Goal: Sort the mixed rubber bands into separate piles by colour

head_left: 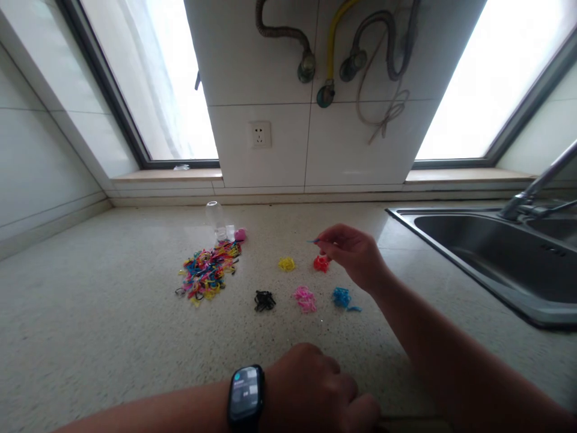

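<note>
My right hand (354, 252) hovers over the counter and pinches a small blue rubber band (314, 241) between thumb and fingers. Just under it lies a red pile (321, 263), with a yellow pile (286, 264) to its left. Nearer me lie a black pile (264, 300), a pink pile (305, 298) and a blue pile (343, 297). A mixed heap of coloured bands (208, 270) spreads at the left. My left hand (315, 388), with a smartwatch (246, 394) on its wrist, rests curled on the counter's front edge, holding nothing I can see.
A clear jar (216, 220) lies on its side behind the mixed heap, with a pink lid (240, 234) beside it. A steel sink (496, 252) and tap (536, 186) fill the right side. Tiled wall, socket (260, 135) and hoses stand behind.
</note>
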Tool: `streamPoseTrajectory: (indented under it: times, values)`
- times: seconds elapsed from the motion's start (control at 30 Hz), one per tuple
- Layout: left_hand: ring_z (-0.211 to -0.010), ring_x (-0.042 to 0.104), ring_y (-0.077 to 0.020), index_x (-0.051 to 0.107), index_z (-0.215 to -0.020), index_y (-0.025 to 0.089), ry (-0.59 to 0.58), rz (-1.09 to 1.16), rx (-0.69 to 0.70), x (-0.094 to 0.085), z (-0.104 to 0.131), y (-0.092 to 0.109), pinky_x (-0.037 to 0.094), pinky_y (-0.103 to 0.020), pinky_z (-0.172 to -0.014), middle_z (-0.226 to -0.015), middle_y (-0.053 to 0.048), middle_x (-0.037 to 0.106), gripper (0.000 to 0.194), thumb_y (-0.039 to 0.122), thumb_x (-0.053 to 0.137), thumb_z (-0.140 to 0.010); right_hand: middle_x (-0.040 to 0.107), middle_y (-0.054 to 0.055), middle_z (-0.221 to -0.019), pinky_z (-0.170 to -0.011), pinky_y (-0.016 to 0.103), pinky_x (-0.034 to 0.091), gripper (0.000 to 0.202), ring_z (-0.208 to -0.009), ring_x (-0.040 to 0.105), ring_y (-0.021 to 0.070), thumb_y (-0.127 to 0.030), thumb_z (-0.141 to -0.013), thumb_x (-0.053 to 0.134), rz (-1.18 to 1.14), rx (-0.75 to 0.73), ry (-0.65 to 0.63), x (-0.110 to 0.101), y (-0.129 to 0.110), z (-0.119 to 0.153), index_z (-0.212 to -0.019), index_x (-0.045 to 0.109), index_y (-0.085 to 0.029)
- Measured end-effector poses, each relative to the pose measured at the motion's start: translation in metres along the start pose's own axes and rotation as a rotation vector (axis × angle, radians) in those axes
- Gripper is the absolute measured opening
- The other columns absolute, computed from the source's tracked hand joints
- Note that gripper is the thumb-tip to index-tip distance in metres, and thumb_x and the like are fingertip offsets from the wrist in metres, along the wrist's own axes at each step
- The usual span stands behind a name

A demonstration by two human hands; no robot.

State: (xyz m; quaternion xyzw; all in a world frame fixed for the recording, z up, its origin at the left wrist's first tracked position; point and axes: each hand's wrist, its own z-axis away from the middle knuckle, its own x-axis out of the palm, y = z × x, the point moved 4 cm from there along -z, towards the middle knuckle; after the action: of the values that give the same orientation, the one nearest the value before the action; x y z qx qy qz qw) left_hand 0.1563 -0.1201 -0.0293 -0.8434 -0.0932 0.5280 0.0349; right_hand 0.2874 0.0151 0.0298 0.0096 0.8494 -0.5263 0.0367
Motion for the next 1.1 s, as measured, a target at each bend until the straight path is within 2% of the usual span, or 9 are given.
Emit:
streamPoseTrajectory:
  times: [0.1,0.2,0.53,1.1]
  values:
    - [-0.046,0.051,-0.0128,0.048,-0.080,0.019,-0.015,0.010,-0.002,0.0013,-0.0005,-0.0005,0.019,-0.031,-0.035,-0.054,0.005,0.047,0.018,0.026,0.050,-0.096,0.065,0.000,-0.067,-0.047,0.023,0.045,0.016,-0.055,0.054,0.0091,-0.030,-0.071,0.078,-0.029,-0.006,0.081,-0.0048,0.0006,-0.0024,-0.078,0.068,-0.019]
    - [-0.045,0.052,-0.0121,0.048,-0.080,0.019,-0.024,0.014,0.001,0.0015,-0.0005,-0.0008,0.019,-0.030,-0.036,-0.054,0.005,0.049,0.018,0.026,0.050,-0.096,0.066,0.000,-0.067,-0.048,0.024,0.046,0.017,-0.056,0.055,0.0097,-0.031,-0.071,0.077,-0.027,0.008,0.089,-0.0063,0.0012,-0.0035,-0.078,0.067,-0.019]
    - [-0.046,0.052,-0.0127,0.047,-0.080,0.019,-0.036,0.018,-0.005,0.0011,-0.0010,0.0001,0.020,-0.031,-0.035,-0.055,0.006,0.049,0.019,0.029,0.051,-0.096,0.071,0.004,-0.076,-0.050,0.025,0.049,0.017,-0.058,0.057,0.0103,-0.034,-0.074,0.073,-0.006,0.049,0.033,-0.0020,-0.0013,0.0006,-0.079,0.067,-0.019]
    - [-0.047,0.053,-0.0129,0.048,-0.081,0.019,-0.055,0.037,-0.031,-0.0018,-0.0013,-0.0016,0.018,-0.031,-0.036,-0.057,0.006,0.051,0.018,0.030,0.052,-0.095,0.066,0.000,-0.071,-0.044,0.023,0.044,0.025,-0.048,0.054,0.0076,-0.043,-0.082,0.068,-0.048,0.075,-0.084,0.0027,0.0060,-0.0024,-0.083,0.062,-0.019]
